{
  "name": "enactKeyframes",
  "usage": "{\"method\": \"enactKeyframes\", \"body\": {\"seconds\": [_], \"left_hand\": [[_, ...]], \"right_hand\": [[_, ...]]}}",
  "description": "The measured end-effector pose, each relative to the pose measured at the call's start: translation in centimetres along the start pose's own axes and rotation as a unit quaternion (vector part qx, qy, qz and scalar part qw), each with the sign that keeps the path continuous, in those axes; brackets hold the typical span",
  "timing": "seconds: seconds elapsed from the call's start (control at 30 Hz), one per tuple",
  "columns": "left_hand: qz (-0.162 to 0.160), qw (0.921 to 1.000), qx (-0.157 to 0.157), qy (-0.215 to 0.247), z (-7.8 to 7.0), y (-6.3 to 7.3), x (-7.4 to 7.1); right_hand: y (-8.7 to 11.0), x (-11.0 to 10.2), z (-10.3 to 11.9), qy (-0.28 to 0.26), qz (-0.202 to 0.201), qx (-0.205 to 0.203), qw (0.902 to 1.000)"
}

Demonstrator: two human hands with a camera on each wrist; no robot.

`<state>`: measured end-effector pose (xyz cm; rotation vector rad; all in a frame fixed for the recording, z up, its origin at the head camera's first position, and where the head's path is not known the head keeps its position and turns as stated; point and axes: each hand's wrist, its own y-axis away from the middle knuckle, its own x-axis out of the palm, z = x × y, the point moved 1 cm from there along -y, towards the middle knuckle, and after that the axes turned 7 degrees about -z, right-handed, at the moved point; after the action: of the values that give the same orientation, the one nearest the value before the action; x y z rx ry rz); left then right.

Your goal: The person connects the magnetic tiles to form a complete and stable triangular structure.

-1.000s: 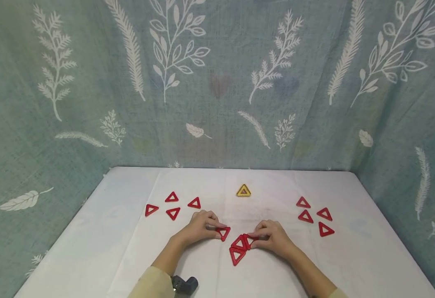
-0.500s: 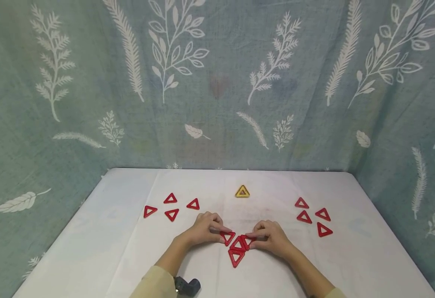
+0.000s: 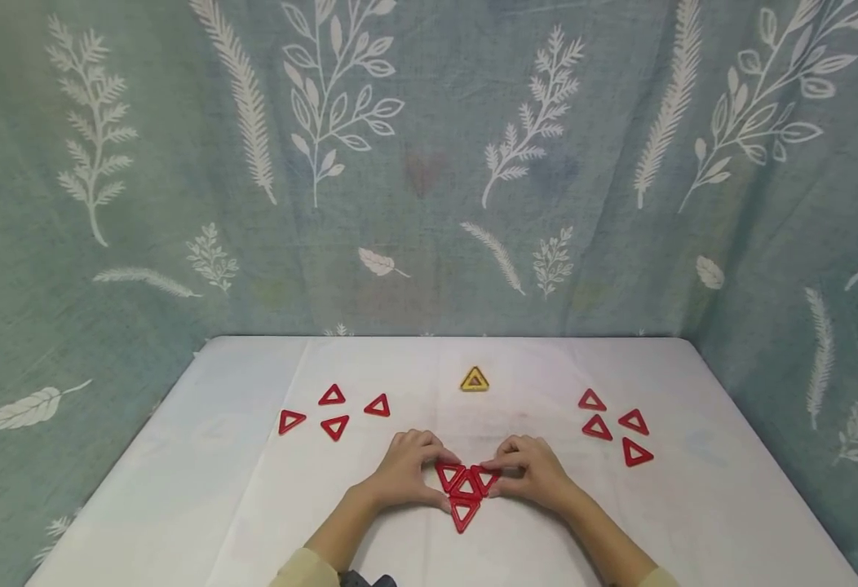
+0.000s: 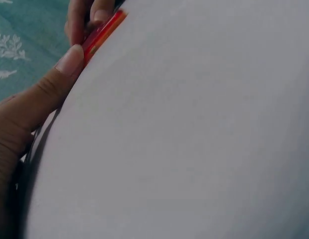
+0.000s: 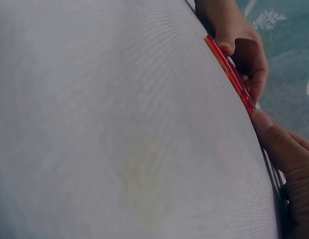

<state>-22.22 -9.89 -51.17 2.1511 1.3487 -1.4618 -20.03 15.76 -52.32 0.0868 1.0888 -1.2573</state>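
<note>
In the head view, red triangular frame tiles lie edge to edge at the front middle of the white table. A middle tile (image 3: 466,496) has one tile at its upper left (image 3: 457,478), another at its upper right (image 3: 477,481) and a third below (image 3: 472,518). My left hand (image 3: 409,471) holds the group from the left, index finger on the upper left tile, thumb by the lower tile's left corner. With thumb and forefinger, my right hand (image 3: 535,473) pinches the upper right tile. Both wrist views show the red tile edge (image 4: 102,36) low against the tabletop.
Several loose red triangles (image 3: 335,438) lie at the left of the white table (image 3: 253,522), and several more (image 3: 594,436) at the right. A yellow triangle (image 3: 475,390) sits at the back middle. A patterned green cloth (image 3: 429,293) hangs behind.
My left hand has brought its tile rightward and down against the middle tile, and its thumb has shifted down to the lower tile's corner. The right hand has stayed on its tile.
</note>
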Motion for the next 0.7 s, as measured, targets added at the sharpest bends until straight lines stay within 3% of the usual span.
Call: {"method": "enactKeyframes", "body": {"seconds": [0.17,0.37,0.7], "left_hand": [[-0.041,0.9989,-0.003,-0.021,-0.64,0.27,0.72],[-0.045,0.9984,-0.007,-0.034,-0.9,0.36,0.99],[-0.071,0.9973,0.012,-0.007,-1.1,0.82,0.94]], "right_hand": [[-0.02,-0.03,0.28,0.008,-0.004,0.005,0.9999],[-0.04,-0.08,0.63,0.013,-0.004,0.023,0.9996],[0.28,0.15,0.78,0.021,-0.028,-0.021,0.9992]]}}
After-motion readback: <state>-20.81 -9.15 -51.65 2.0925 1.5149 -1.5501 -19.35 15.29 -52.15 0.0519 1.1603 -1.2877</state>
